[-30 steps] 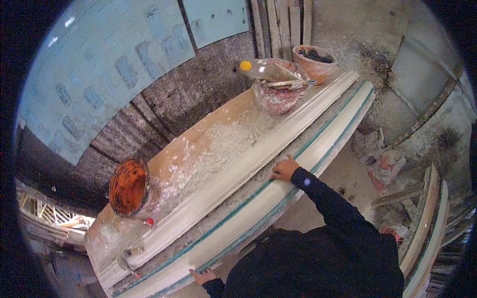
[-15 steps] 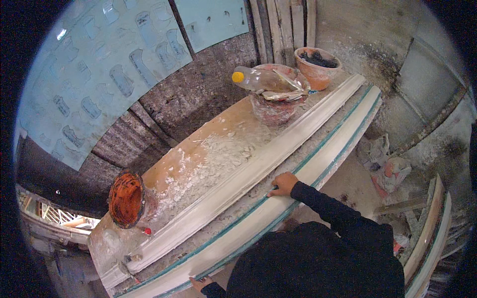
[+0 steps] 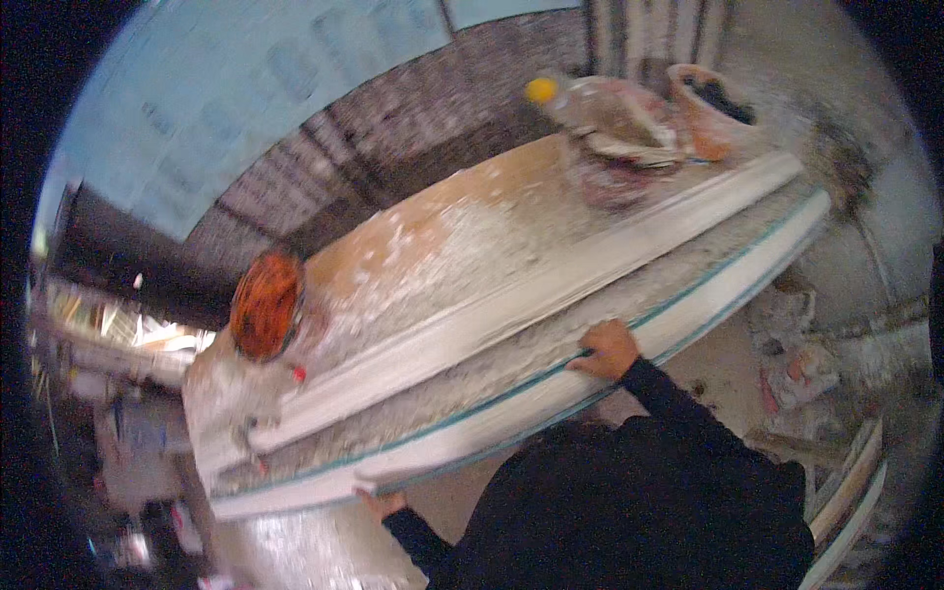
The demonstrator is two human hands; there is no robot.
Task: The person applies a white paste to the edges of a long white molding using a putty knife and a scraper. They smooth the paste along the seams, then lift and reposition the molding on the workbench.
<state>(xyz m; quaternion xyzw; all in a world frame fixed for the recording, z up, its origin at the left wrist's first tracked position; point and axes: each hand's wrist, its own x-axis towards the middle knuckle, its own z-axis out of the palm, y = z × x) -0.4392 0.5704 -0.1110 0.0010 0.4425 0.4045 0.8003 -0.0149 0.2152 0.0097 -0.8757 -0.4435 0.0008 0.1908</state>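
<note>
A long, smooth white strip with teal edges (image 3: 492, 430) lies slantwise along the near side of the work table. My right hand (image 3: 612, 351) is closed over its far teal edge, right of the middle. Near the strip's left end, my left hand (image 3: 382, 501) grips the near edge; its fingers are partly hidden and blurred. Beyond the strip runs a band of grey, crumbly residue. Past that lies a second long white moulding (image 3: 511, 313) with ridges along its length, roughly parallel and untouched by either hand.
An orange-stained bowl (image 3: 267, 305) tilts at the table's left. At the far right, a clear bottle with a yellow cap (image 3: 541, 90) lies over a crusted bowl (image 3: 619, 184), beside a clay pot (image 3: 710, 113) with dark contents. White scraps cover the table (image 3: 393, 231). More strips (image 3: 851, 511) lean at lower right.
The whole view has swung and blurred, so the table sits flatter and higher. Both hands stay on the teal-edged strip; more of my left forearm and the floor show.
</note>
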